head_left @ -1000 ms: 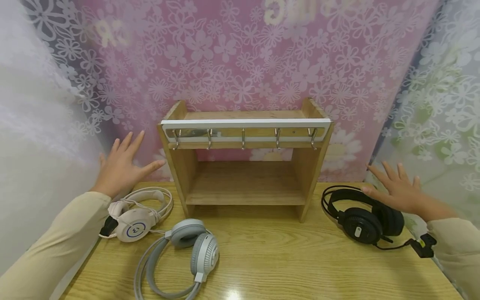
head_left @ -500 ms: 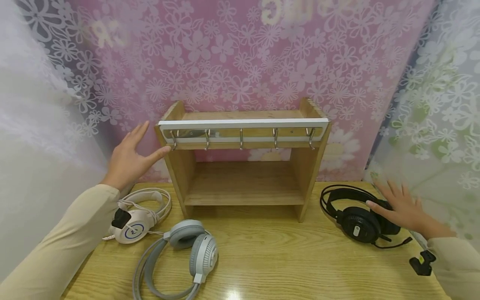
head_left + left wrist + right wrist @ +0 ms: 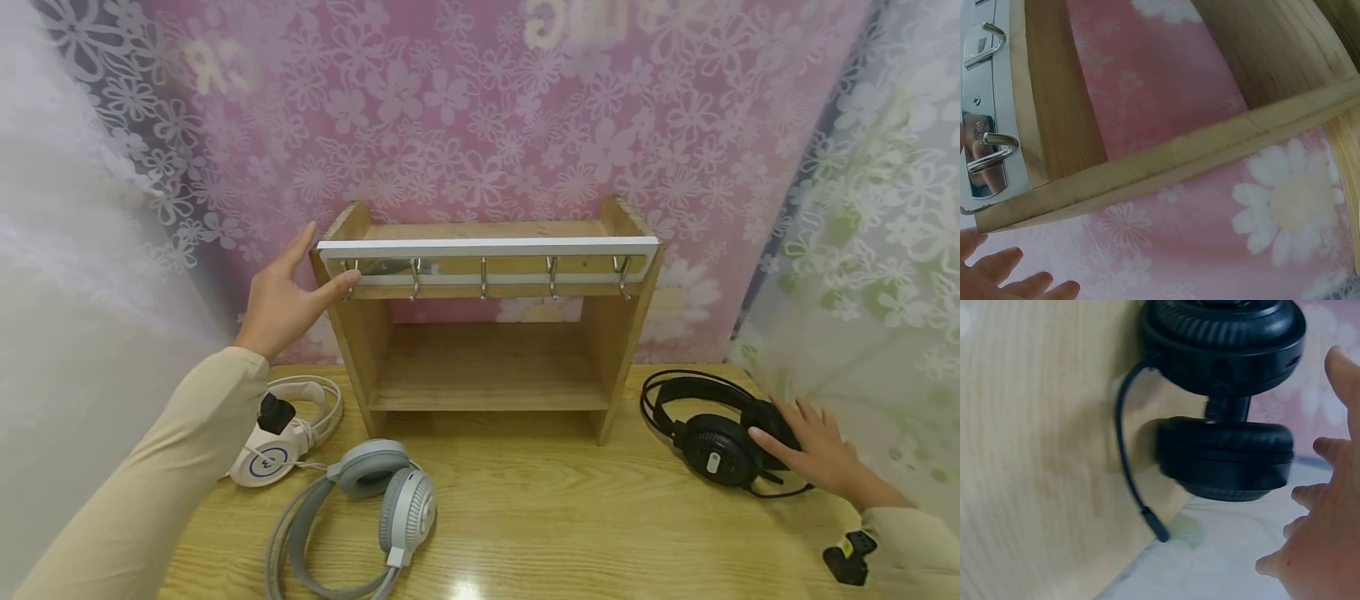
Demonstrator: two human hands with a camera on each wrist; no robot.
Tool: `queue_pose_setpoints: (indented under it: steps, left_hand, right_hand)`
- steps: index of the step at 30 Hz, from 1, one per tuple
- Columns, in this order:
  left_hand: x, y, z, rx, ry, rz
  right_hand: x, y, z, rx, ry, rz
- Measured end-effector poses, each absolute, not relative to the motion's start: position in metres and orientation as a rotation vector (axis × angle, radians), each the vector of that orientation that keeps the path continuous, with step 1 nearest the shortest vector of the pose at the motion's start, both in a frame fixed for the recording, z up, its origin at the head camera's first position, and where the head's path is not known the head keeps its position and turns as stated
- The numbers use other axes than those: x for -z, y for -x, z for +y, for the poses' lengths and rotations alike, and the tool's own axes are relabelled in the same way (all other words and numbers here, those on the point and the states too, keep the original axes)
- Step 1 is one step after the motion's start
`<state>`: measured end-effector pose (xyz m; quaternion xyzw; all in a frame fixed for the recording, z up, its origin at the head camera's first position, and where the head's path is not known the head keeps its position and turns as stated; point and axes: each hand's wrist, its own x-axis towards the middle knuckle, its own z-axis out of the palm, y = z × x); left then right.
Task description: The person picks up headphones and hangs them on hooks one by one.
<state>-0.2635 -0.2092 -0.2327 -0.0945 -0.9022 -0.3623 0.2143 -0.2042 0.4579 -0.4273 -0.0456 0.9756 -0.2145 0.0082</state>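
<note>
A wooden shelf (image 3: 495, 396) stands at the back of the table, with a white rail (image 3: 517, 248) of several metal hooks along its upper front. My left hand (image 3: 281, 304) is at the shelf's upper left corner, its thumb in front of the leftmost hook and its fingers extended outside the side panel. The left wrist view shows those fingers (image 3: 1007, 265) beside the corner; firm contact cannot be made out. Over on the right, my right hand (image 3: 817, 458) hovers with spread fingers at a black headset (image 3: 720, 450). In the right wrist view, a gap shows between hand and ear cup (image 3: 1225, 459).
Grey headphones (image 3: 408, 508) lie on the wooden table (image 3: 570, 517), front left. Behind them are white headphones (image 3: 262, 462) with a bundled cable, partly hidden by my left sleeve (image 3: 172, 458). Flowered curtains (image 3: 480, 125) close off the back and sides.
My left hand has moved right and up to the shelf's corner. My right hand has come down closer to the black headset. The shelf and the headsets stay where they were.
</note>
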Motion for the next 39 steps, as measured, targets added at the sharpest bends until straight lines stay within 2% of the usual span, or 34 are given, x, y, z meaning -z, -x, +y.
queue_pose_setpoints:
  steps: [9, 20, 39]
  left_hand:
    - [0.231, 0.275, -0.202, 1.012, 0.284, -2.459]
    - [0.232, 0.280, -0.196, 1.051, 0.250, -2.356]
    - [0.215, 0.274, -0.201, 0.936, 0.327, -2.434]
  right_hand:
    - [0.453, 0.205, 0.470, 0.798, 0.150, 3.105]
    - [0.476, 0.207, 0.462, 0.896, 0.089, 3.267]
    - [0.478, 0.213, 0.458, 0.887, -0.084, 3.336]
